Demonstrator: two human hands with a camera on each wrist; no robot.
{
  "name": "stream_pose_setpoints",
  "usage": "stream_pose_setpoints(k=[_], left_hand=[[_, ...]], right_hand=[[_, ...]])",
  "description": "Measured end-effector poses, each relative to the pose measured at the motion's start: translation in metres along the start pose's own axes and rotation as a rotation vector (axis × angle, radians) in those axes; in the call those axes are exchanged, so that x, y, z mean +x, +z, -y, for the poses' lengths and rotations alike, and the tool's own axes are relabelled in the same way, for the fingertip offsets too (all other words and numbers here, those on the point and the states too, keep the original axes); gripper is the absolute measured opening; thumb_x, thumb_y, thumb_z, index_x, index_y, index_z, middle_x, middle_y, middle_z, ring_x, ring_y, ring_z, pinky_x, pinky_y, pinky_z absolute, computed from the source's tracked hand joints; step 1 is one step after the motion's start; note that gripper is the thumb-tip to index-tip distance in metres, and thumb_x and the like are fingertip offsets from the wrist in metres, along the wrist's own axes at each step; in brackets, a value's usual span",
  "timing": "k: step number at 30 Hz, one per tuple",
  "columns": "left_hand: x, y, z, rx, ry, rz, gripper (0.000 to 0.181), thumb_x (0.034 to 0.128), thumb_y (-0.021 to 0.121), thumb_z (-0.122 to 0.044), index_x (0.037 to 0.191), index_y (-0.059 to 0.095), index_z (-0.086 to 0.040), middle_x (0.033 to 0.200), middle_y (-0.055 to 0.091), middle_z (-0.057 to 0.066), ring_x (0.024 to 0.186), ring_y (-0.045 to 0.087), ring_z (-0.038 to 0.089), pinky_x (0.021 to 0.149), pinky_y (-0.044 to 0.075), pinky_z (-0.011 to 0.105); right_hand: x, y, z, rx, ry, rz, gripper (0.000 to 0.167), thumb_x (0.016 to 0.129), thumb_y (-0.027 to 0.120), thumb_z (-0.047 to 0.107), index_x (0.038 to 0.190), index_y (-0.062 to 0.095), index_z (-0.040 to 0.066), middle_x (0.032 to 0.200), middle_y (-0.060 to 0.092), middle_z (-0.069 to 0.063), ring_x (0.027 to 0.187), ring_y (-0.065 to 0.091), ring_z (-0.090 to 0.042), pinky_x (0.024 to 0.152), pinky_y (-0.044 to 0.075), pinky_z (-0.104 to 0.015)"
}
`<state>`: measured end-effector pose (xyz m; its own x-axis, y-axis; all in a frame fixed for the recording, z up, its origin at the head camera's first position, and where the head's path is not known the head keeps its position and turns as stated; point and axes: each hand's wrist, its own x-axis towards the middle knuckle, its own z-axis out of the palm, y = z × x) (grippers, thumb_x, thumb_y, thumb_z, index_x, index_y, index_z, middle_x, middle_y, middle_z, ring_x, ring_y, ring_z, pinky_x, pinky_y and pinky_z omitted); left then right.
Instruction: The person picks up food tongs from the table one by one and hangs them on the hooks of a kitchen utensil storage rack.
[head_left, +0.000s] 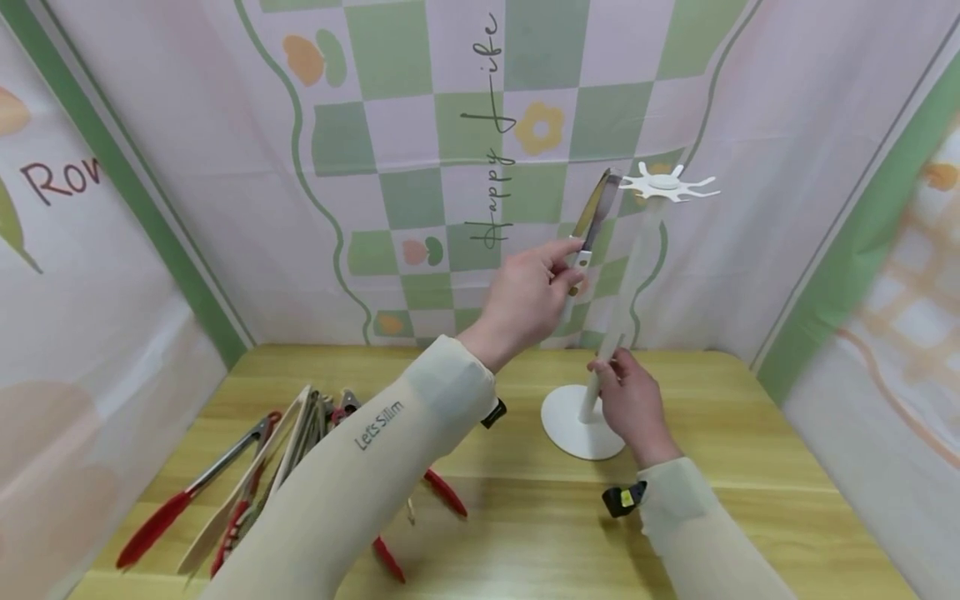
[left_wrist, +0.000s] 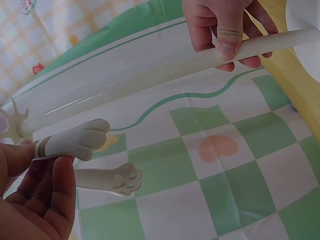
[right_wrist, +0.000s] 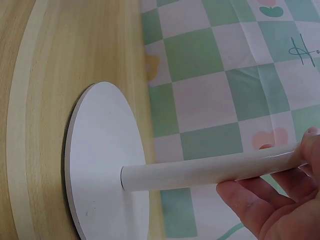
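Observation:
My left hand (head_left: 525, 296) pinches a pair of small metal tongs (head_left: 597, 212) near the middle, their bent end pointing up. The tongs' white cat-paw tips (left_wrist: 77, 141) stick out past the fingers in the left wrist view, spread apart. The bent end is right beside the hooked top (head_left: 666, 183) of a white stand; whether they touch I cannot tell. The stand's pole (right_wrist: 200, 172) rises from a round white base (right_wrist: 102, 135), leaning slightly to the right in the head view. My right hand (head_left: 633, 404) grips the lower pole, thumb and fingers on opposite sides.
A heap of several kitchen tongs (head_left: 198, 483), some with red ends, lies on the left of the wooden table (head_left: 517, 517), partly hidden by the left sleeve. Printed curtains (head_left: 405, 200) enclose the table at the back and sides.

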<state>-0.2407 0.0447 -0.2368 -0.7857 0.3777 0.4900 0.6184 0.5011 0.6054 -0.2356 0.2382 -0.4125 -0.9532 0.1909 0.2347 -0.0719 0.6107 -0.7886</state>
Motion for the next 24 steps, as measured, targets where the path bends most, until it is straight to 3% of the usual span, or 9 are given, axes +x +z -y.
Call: stream_pose_setpoints(k=[7,17,24], left_hand=[[0.002,0.009,0.002,0.047,-0.009,0.006,0.038,0.1009,0.062,-0.019,0.139,0.059,-0.013,0.082,0.064,-0.011,0.063,0.056,0.004,0.052,0.043,0.021],[0.003,0.020,0.004,0.063,-0.023,0.041,0.038,0.1021,0.060,-0.022,0.140,0.059,-0.015,0.088,0.067,-0.008,0.061,0.055,0.005,0.052,0.043,0.021],[0.001,0.024,0.010,0.027,-0.002,0.008,0.037,0.1015,0.061,-0.019,0.138,0.060,-0.013,0.091,0.069,-0.005,0.066,0.057,0.002,0.054,0.044,0.020]], right_hand=[[0.001,0.000,-0.001,-0.007,-0.011,0.003,0.040,0.108,0.039,0.043,0.117,0.061,0.011,0.121,0.065,-0.016,0.099,0.064,-0.035,0.080,0.054,-0.050],[0.000,0.000,-0.001,-0.008,-0.009,-0.001,0.038,0.108,0.040,0.041,0.118,0.061,0.011,0.119,0.065,-0.015,0.094,0.065,-0.032,0.075,0.054,-0.046],[0.001,0.000,-0.001,0.004,-0.004,0.000,0.039,0.108,0.039,0.042,0.118,0.061,0.011,0.121,0.065,-0.016,0.099,0.064,-0.034,0.080,0.054,-0.049]])
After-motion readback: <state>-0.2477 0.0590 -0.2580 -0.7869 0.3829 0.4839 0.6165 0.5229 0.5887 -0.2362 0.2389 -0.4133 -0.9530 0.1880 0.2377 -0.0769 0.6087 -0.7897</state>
